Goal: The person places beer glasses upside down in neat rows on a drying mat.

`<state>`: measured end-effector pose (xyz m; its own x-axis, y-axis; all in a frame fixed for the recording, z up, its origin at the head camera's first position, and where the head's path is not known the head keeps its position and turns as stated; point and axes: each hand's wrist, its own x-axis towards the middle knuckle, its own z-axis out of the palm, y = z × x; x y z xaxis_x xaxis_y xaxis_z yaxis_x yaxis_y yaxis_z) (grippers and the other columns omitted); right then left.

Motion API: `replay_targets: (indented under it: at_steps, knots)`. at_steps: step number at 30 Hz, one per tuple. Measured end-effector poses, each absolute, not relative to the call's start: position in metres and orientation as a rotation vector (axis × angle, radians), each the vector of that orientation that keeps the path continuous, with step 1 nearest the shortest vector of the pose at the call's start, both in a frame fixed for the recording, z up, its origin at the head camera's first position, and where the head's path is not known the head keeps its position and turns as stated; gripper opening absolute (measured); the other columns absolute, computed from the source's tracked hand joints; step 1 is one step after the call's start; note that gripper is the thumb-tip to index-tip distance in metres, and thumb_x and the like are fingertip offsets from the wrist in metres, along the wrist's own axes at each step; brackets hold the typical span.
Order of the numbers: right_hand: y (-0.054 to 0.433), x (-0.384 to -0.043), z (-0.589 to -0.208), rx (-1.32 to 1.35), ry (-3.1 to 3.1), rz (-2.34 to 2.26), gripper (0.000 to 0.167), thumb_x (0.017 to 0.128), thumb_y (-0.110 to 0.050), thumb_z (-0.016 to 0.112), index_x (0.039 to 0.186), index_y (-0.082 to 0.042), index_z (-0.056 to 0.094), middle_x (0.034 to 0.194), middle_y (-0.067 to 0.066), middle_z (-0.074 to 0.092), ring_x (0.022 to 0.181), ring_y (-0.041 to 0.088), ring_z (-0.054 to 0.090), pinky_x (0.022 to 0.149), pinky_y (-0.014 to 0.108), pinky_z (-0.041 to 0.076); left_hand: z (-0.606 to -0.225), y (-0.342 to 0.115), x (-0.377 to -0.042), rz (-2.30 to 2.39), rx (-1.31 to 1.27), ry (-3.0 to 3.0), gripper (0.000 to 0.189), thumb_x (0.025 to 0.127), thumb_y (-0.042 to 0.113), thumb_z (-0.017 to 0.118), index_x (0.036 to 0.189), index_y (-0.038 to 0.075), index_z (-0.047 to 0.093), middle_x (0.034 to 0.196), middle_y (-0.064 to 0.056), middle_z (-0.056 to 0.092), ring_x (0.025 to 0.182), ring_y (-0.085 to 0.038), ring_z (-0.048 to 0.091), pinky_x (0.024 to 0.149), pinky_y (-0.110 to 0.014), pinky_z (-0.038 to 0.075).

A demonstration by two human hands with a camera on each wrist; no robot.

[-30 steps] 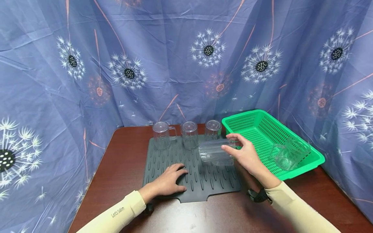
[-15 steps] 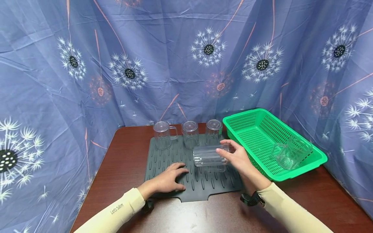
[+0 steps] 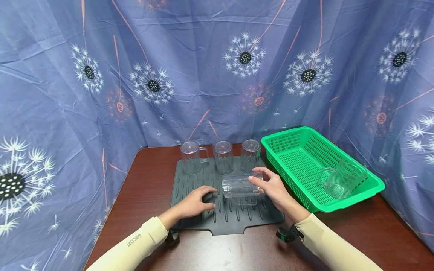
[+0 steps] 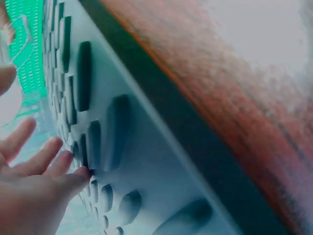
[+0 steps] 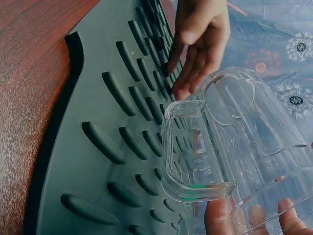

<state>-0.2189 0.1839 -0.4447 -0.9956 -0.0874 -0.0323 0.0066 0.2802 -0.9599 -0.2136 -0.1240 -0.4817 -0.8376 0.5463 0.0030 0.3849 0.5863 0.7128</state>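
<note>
My right hand (image 3: 272, 188) grips a clear glass mug (image 3: 239, 185) lying sideways in the air over the dark grey ridged mat (image 3: 220, 222). In the right wrist view the mug's handle (image 5: 168, 152) points toward the mat, and fingertips (image 5: 257, 215) show along the mug's far side. Just left of the mug, my left hand (image 3: 194, 202) holds nothing, thumb and fingers spread apart and facing it. The left wrist view has this hand's fingers (image 4: 39, 159) loosely bent close over the mat. Along the mat's back edge stand three upside-down glass mugs (image 3: 223, 158).
A green slotted basket (image 3: 312, 203) stands right of the mat, with a glass mug (image 3: 339, 182) tilted in its near right part. The brown wooden table (image 3: 135, 195) is backed by a blue dandelion-print curtain (image 3: 196, 67).
My right hand has carried the mug left and toward me, lower over the mat. The left hand's fingers have shifted slightly and now face the mug's end.
</note>
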Motion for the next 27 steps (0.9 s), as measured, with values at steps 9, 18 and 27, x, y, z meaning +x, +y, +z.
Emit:
replay_targets:
  at_steps: [9,18,27]
  knots:
    - [0.177,-0.219,-0.454,-0.045,2.371,-1.840,0.057,0.091,-0.039,0.075,0.137,-0.010,0.057,0.133,0.017,0.057,0.101,0.030,0.059,0.075,0.038,0.055,-0.478,-0.122,-0.213,1.425,0.602,2.464,0.064,0.090,0.020,0.076,0.145,0.004,0.049,0.142,-0.021,0.055,0.134,-0.036,0.051,0.109,-0.052,0.043]
    - [0.166,-0.219,-0.461,-0.063,2.213,-1.940,0.052,0.092,-0.032,0.075,0.134,-0.007,0.058,0.128,0.018,0.056,0.103,0.030,0.060,0.078,0.039,0.056,-0.471,-0.111,-0.207,1.592,0.490,2.342,0.086,0.084,0.028,0.083,0.154,0.015,0.036,0.147,-0.020,0.048,0.130,-0.035,0.054,0.100,-0.046,0.051]
    - [0.155,-0.218,-0.465,-0.087,2.156,-1.955,0.051,0.093,-0.033,0.073,0.135,-0.008,0.056,0.135,0.018,0.051,0.105,0.030,0.060,0.082,0.040,0.056,-0.470,-0.107,-0.204,1.775,0.470,2.301,0.075,0.085,0.022,0.083,0.149,0.014,0.045,0.139,-0.023,0.056,0.119,-0.037,0.063,0.090,-0.040,0.057]
